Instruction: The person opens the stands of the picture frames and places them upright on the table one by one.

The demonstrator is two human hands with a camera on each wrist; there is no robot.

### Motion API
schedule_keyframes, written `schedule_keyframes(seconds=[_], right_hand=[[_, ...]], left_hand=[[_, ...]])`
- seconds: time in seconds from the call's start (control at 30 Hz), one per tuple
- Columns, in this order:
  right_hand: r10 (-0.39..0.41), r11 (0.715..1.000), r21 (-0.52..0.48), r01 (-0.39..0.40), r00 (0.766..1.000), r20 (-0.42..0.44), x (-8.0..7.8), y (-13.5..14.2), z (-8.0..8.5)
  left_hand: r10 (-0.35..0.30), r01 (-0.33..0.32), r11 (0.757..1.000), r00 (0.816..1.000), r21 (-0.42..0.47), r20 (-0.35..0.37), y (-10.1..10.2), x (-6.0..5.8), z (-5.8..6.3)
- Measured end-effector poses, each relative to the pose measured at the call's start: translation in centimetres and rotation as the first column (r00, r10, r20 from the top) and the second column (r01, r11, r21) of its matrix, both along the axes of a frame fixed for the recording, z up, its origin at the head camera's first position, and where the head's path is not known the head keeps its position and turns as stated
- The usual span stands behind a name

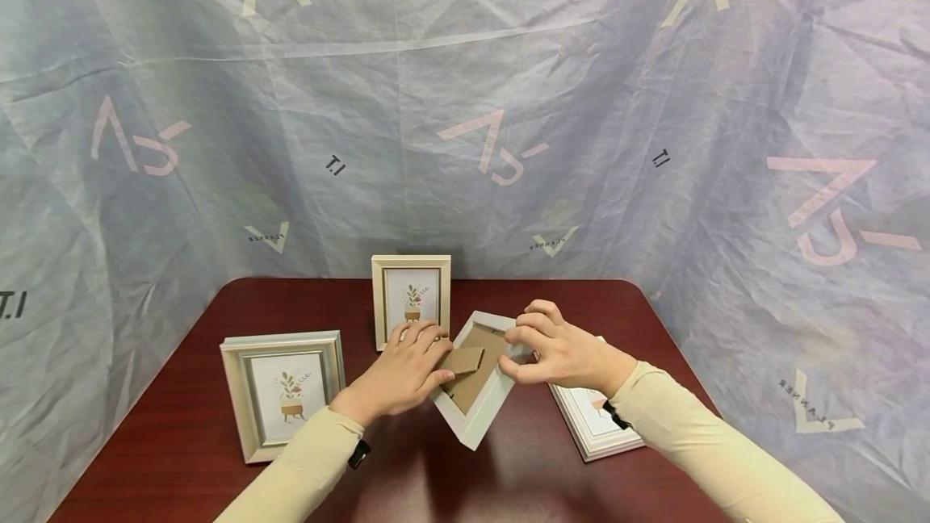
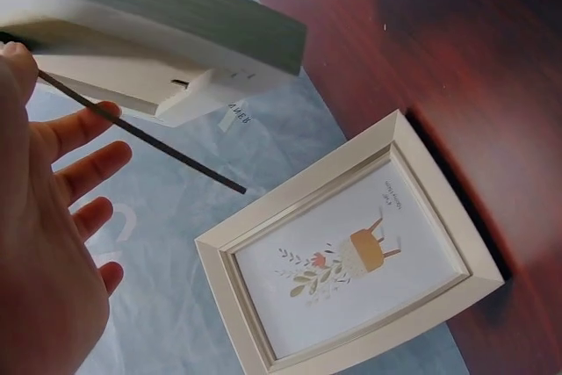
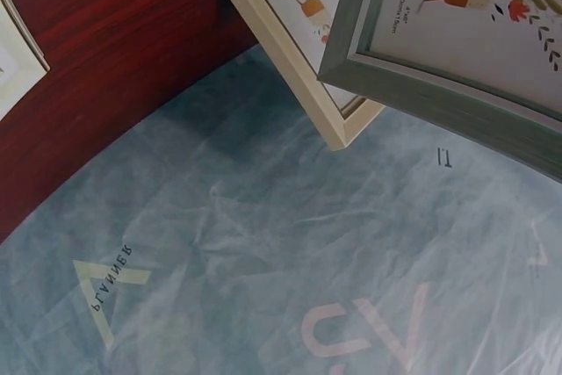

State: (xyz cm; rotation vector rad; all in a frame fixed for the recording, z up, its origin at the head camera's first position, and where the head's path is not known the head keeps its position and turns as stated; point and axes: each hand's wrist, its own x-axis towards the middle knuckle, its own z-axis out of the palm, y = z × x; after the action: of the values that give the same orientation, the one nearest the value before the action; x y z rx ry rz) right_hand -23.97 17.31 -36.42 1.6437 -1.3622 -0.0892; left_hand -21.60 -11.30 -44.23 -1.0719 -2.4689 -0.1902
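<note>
While holding the pale frame (image 1: 491, 352) back-up, prob to expose its stand flap (image 1: 465, 359), pinching that with left hand (image 1: 408, 370), gripping at 3 o'clock with right hand (image 1: 561, 351), maybe for steadiness.

At the centre of your head view, the picture frame (image 1: 497, 395) looks smooth and matt, its backing (image 1: 479, 386) like dull cardboard. Your tabletop (image 1: 170, 418) below is glossy, wood-like; the wrinkled backdrop (image 1: 407, 95) above looks like cloth, as does your matt sleeve (image 1: 705, 442) at lower right.

The held frame (image 3: 439, 98) is grey-green, its backing (image 1: 488, 343) brown
</note>
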Motion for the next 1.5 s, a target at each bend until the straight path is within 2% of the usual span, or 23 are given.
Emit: schedule_keyframes(seconds=[0.27,0.5,0.73,0.9,1.23,1.5], right_hand=[[-0.023,1.0,0.017,0.023,1.0,0.021,0.0,0.0,0.0],[-0.045,0.998,0.041,0.043,0.998,0.046,0.2,-0.1,-0.2],[-0.062,0.997,0.041,0.06,0.997,0.039,0.2,-0.1,-0.5],[-0.058,0.998,0.035,0.057,0.998,0.029,0.2,-0.1,-0.5],[-0.031,0.999,0.008,0.031,0.999,0.021,0.2,-0.1,-0.3],[-0.046,0.999,0.016,0.046,0.998,0.033,0.3,-0.1,-0.3]], left_hand=[[0.035,-0.036,0.999,0.999,-0.038,-0.025,-0.4,0.3,0.8],[0.006,-0.007,1.0,0.991,-0.011,-0.131,-0.7,0.2,1.4],[0.004,-0.005,1.0,0.989,-0.005,-0.147,-0.8,0.1,1.3],[0.018,-0.019,1.0,0.99,-0.008,-0.138,-0.8,0.0,1.1],[0.048,-0.05,0.998,0.998,-0.031,-0.047,-0.7,0.3,0.8],[0.032,-0.032,0.999,0.999,-0.015,-0.042,-0.7,0.3,0.7]])
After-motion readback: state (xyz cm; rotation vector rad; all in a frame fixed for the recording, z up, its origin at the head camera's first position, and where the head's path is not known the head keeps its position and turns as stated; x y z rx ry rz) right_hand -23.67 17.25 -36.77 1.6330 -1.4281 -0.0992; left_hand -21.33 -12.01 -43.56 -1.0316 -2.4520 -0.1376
